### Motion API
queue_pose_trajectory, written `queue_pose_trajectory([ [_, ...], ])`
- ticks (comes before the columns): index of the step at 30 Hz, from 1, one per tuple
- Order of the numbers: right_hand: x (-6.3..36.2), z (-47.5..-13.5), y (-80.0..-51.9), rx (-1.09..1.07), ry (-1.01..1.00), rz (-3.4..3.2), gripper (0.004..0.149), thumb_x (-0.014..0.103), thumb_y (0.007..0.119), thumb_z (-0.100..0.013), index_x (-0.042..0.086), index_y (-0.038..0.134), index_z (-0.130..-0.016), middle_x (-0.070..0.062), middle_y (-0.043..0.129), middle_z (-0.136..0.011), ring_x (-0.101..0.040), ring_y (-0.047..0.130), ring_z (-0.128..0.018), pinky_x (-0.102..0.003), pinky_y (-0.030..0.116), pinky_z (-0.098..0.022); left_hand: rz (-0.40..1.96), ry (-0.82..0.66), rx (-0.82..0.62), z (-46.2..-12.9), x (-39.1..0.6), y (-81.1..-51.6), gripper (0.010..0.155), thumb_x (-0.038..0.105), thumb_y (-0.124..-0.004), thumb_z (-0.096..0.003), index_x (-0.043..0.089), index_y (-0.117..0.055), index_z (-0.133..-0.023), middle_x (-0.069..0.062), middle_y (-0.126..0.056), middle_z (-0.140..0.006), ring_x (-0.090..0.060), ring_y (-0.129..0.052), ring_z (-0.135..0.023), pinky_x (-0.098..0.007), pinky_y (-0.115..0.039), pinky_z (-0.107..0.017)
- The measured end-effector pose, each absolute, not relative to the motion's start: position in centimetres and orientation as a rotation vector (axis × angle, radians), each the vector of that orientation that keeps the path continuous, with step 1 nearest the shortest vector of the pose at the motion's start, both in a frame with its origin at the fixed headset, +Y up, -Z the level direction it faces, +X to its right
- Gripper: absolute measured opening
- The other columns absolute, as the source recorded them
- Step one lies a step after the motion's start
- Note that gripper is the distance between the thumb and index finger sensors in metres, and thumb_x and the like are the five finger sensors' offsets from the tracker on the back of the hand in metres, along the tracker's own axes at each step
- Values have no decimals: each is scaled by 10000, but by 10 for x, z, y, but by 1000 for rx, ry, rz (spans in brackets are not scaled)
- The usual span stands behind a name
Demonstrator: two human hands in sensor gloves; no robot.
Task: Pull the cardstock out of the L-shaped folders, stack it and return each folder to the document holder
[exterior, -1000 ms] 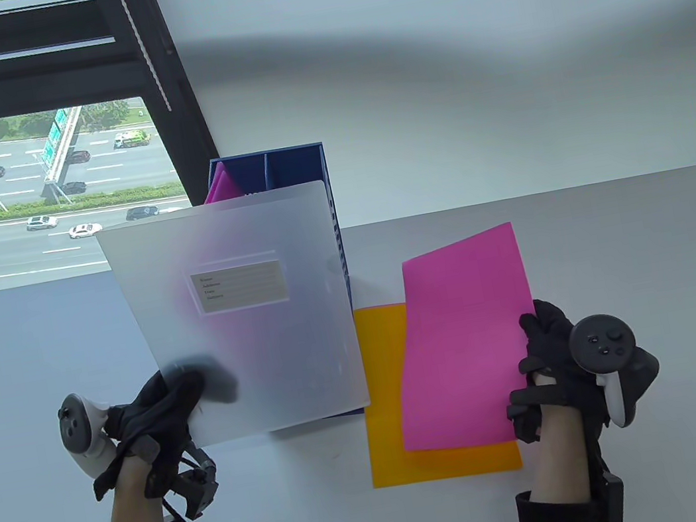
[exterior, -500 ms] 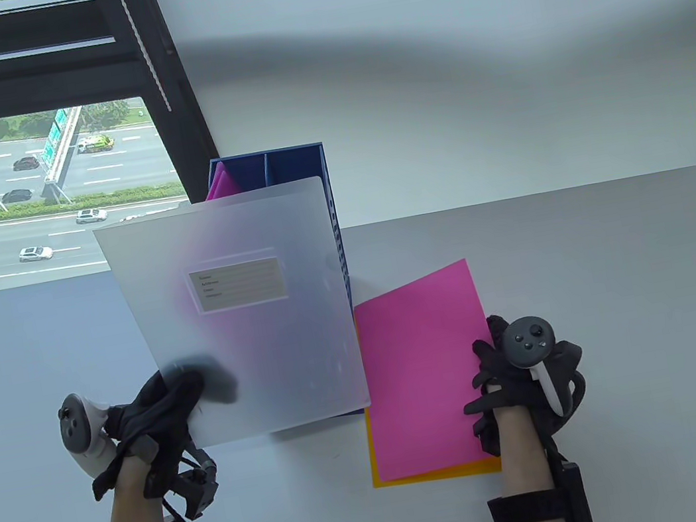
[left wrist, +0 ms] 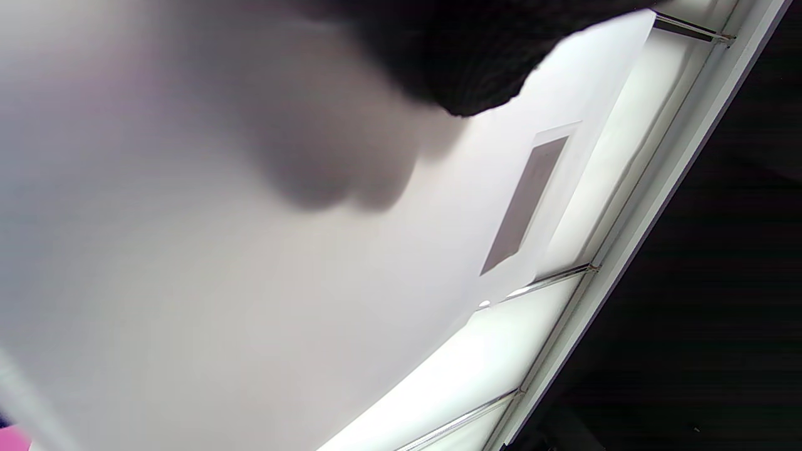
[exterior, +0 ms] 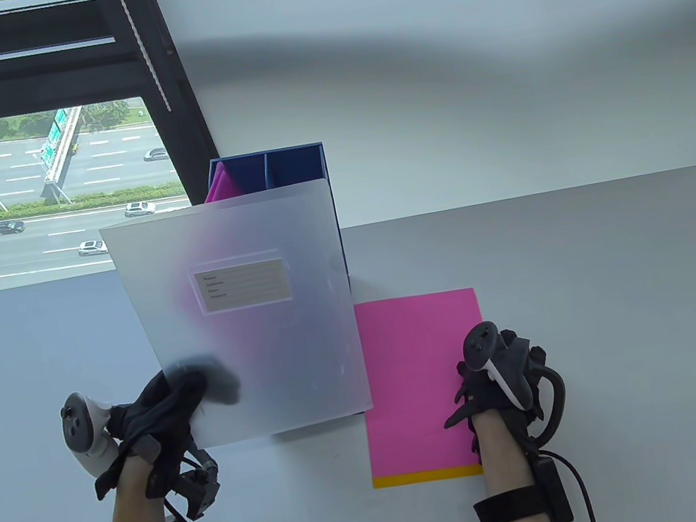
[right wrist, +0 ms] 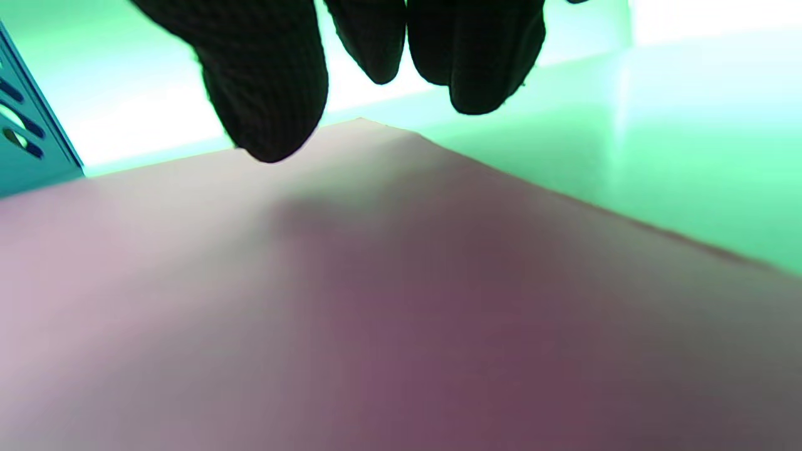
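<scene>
My left hand [exterior: 168, 407] pinches the lower left corner of a frosted translucent folder [exterior: 244, 320] and holds it upright in front of the blue document holder [exterior: 293, 161]. The folder carries a label [exterior: 243, 285], and a pink glow shows through it. In the left wrist view the folder [left wrist: 250, 263] fills the frame under a dark fingertip [left wrist: 463, 62]. A pink cardstock sheet [exterior: 418, 370] lies flat on a yellow sheet [exterior: 426, 477], of which only the near strip shows. My right hand [exterior: 486, 378] rests on the pink sheet's right edge, fingers [right wrist: 263, 94] loose above the pink sheet [right wrist: 401, 300].
A pink sheet [exterior: 222, 185] stands in the holder's left slot. The holder stands at the back of the grey table [exterior: 632, 305], against the white wall. A window [exterior: 38, 181] is at the far left. A blue corner of the holder [right wrist: 25, 138] shows beside the pink sheet.
My right hand swung the pink sheet left and down until it lay squared on the yellow one. The folder in my left hand shifted slightly right.
</scene>
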State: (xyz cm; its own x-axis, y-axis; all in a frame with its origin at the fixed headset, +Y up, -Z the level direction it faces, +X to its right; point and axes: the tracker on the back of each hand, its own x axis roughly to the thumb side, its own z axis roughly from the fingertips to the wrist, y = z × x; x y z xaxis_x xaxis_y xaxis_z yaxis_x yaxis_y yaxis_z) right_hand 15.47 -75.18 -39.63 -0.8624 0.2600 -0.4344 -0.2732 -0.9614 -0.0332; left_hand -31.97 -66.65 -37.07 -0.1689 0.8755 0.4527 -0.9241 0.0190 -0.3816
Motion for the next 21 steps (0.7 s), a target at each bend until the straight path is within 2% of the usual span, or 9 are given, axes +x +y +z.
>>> queue_pose_trajectory([
  [6, 150, -378, -686, -495, -260, 2652, 685, 516, 891, -534, 277, 597, -1106, -35, 658, -1080, -235, 782, -809, -539, 386, -787, 1585, -709, 84, -371, -318, -667, 422, 364, -752, -584, 174, -841, -950, -55, -959, -808, -291, -1047, -644, -561, -713, -664],
  [12, 130, -351, -625, -122, -469, 2459, 619, 493, 891, -541, 281, 661, -1075, -16, 751, -1022, -219, 833, -773, -538, 394, -789, 1577, -714, 78, -372, -315, -667, 420, 364, -752, -584, 177, -840, -949, -56, -959, -808, -290, -1048, -644, -561, -712, -664],
  [15, 119, -341, -609, 38, -517, 2337, 568, 467, 866, -559, 292, 677, -1066, 0, 764, -1016, -205, 844, -773, -538, 391, -793, 1574, -716, 76, -372, -314, -668, 421, 364, -752, -585, 176, -839, -951, -55, -960, -808, -291, -1047, -645, -562, -711, -665],
  [18, 109, -332, -600, 179, -534, 2169, 493, 457, 762, -607, 279, 699, -1063, -11, 778, -1011, -222, 846, -770, -540, 373, -800, 1570, -719, 74, -372, -313, -668, 420, 365, -752, -585, 176, -839, -950, -54, -959, -809, -291, -1048, -645, -562, -711, -664],
  [19, 106, -330, -598, 212, -522, 2119, 491, 471, 714, -621, 268, 699, -1069, -23, 776, -1017, -236, 841, -775, -541, 362, -802, 1570, -720, 74, -372, -313, -668, 421, 365, -753, -584, 177, -838, -951, -55, -959, -809, -290, -1047, -645, -562, -711, -665],
  [21, 99, -327, -595, 266, -469, 2076, 533, 505, 701, -622, 253, 674, -1092, -43, 764, -1034, -257, 832, -794, -545, 335, -808, 1567, -721, 76, -372, -310, -668, 420, 365, -751, -585, 179, -838, -951, -56, -958, -810, -288, -1046, -648, -561, -711, -666],
])
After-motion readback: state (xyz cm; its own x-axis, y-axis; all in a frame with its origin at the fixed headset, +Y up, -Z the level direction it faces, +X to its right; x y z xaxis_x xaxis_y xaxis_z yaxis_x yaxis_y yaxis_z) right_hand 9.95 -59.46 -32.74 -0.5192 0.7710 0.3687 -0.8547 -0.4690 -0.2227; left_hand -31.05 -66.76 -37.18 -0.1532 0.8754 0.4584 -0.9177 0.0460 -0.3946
